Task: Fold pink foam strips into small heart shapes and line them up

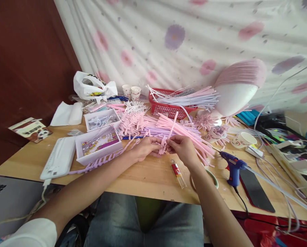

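My left hand (146, 148) and my right hand (182, 147) meet over the middle of the table, both closed on a pink pipe cleaner (172, 127). Its straight end sticks up between them, while the lower part is folded into loops at my fingertips. My left fingers pinch the folded part; my right thumb and fingers grip beside the upright end. Just behind lies a pile of straight pink pipe cleaners (192, 132) over purple ones. Bent, knotted pink pieces (133, 123) are heaped to the left. A twisted purple strip (98, 163) runs leftward from near my left wrist.
White boxes with beads (98, 144) stand left, beside a white power bank (58, 157). A red basket (163, 108) of stems and a white mannequin head (234, 97) are behind. At right lie a blue glue gun (233, 166), a phone (256, 192) and cables; a lighter (178, 173) lies nearer.
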The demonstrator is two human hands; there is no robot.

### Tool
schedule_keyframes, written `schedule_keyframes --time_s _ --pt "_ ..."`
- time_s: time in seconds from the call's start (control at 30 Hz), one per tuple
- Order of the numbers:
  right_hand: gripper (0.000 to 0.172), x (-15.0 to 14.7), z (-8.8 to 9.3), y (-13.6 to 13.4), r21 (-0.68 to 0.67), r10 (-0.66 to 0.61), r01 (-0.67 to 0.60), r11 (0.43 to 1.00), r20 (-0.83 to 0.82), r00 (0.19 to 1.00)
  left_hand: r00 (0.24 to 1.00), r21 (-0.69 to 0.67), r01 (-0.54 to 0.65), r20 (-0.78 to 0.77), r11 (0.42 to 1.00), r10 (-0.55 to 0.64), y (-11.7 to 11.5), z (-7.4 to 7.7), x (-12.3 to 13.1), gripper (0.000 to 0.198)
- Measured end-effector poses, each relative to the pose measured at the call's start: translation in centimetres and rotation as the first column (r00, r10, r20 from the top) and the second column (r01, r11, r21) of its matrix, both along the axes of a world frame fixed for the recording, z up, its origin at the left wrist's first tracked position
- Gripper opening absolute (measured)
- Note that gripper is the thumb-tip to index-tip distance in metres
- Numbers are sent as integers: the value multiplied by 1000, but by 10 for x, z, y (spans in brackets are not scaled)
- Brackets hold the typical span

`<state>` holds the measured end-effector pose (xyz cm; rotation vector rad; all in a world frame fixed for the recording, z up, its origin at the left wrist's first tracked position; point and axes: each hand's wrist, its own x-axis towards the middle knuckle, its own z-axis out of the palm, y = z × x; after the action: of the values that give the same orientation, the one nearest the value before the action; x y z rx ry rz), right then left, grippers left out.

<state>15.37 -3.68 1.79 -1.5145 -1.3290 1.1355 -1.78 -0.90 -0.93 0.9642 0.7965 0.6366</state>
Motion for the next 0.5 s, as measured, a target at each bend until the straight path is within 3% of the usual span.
schedule_keyframes --time_s 0.5 --pt "33 -4 -12 -4 -32 -25 23 999 -50 998 1000 22 5 1 1000 -5 -2 -1 1 35"
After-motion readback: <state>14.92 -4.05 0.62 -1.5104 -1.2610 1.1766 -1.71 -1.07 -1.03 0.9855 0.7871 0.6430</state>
